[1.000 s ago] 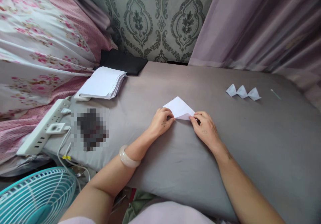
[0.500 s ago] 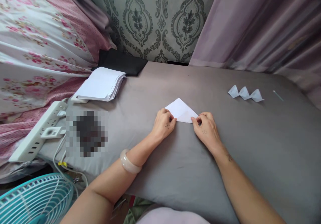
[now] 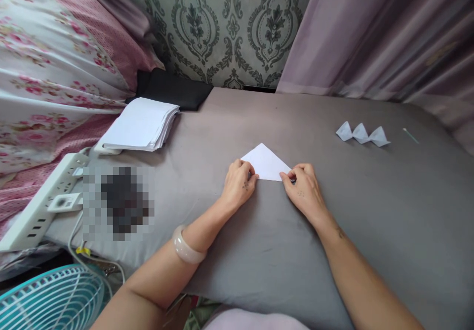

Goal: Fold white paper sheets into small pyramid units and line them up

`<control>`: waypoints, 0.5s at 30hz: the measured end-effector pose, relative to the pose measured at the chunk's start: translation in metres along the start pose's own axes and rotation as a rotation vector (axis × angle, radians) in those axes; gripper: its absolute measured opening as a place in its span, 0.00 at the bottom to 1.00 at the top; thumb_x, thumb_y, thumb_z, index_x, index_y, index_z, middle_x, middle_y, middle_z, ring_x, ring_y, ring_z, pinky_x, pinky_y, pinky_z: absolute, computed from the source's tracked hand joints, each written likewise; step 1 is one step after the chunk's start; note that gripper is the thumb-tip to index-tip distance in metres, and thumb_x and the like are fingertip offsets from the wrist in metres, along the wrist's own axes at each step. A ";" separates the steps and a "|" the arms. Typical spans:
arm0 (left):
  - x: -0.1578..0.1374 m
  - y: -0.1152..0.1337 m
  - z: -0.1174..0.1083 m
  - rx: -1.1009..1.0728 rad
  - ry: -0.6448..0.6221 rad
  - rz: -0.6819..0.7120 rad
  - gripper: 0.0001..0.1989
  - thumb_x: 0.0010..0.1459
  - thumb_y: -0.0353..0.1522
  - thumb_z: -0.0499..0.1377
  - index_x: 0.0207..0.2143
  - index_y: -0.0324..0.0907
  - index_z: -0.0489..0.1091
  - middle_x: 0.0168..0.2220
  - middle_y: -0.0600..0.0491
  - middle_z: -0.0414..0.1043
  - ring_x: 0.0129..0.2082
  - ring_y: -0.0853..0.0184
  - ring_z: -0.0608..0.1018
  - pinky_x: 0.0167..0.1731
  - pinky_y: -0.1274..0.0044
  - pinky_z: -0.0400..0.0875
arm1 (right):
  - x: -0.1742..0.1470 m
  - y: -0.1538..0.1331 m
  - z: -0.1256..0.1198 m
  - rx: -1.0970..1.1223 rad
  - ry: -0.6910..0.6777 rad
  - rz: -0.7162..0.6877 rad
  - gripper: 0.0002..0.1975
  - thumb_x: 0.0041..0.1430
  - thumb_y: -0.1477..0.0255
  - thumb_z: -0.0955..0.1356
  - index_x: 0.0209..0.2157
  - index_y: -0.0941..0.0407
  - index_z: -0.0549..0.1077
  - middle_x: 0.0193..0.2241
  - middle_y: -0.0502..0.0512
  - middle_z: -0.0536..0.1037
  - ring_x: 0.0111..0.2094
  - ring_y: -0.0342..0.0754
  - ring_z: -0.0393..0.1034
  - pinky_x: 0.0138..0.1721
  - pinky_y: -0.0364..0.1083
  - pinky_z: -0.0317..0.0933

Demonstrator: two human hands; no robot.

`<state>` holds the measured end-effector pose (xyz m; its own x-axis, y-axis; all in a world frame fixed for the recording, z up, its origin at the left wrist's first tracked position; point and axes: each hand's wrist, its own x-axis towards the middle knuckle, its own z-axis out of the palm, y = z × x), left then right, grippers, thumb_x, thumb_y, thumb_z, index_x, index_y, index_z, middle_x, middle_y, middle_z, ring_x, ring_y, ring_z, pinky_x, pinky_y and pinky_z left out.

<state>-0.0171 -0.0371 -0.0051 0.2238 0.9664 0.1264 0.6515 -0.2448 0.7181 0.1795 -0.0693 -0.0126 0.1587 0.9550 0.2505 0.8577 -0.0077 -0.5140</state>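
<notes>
A white sheet of paper (image 3: 267,165), folded into a triangle, lies on the grey cloth with its peak pointing away from me. My left hand (image 3: 240,179) pinches its left corner between thumb and fingers. At the opposite corner, my right hand (image 3: 303,187) pinches the paper the same way. Both corners are partly hidden by the fingers. Farther off to the right stand several small folded paper pieces (image 3: 361,133) in a row, white and pointed at the top.
A stack of white paper (image 3: 142,123) lies at the left, in front of a black flat item (image 3: 170,91). Nearer are a power strip (image 3: 40,201) with cables, a blurred-out patch (image 3: 124,201) and a turquoise fan (image 3: 55,298). A thin stick (image 3: 411,135) lies far right.
The view has shifted slightly, so the items at the left sit farther left. Both hands keep their hold on the folded paper's corners, with hardly any movement.
</notes>
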 end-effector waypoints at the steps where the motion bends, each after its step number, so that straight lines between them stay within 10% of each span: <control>1: 0.000 0.000 0.000 -0.003 -0.003 0.004 0.02 0.55 0.28 0.61 0.30 0.41 0.69 0.39 0.47 0.68 0.41 0.59 0.71 0.44 0.63 0.70 | 0.000 0.001 0.000 0.004 -0.003 -0.002 0.11 0.58 0.63 0.66 0.27 0.55 0.68 0.38 0.61 0.68 0.38 0.53 0.68 0.45 0.55 0.64; 15: 0.004 -0.010 0.007 0.061 -0.060 0.188 0.18 0.56 0.23 0.55 0.42 0.51 0.77 0.35 0.49 0.66 0.38 0.62 0.69 0.44 0.64 0.68 | -0.004 0.007 -0.006 -0.133 0.034 0.026 0.17 0.58 0.55 0.66 0.26 0.54 0.69 0.37 0.59 0.69 0.38 0.54 0.65 0.40 0.55 0.61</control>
<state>-0.0178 -0.0310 -0.0167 0.3875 0.8972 0.2119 0.6362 -0.4266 0.6429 0.1877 -0.0751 -0.0126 0.1963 0.9434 0.2673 0.9101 -0.0739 -0.4077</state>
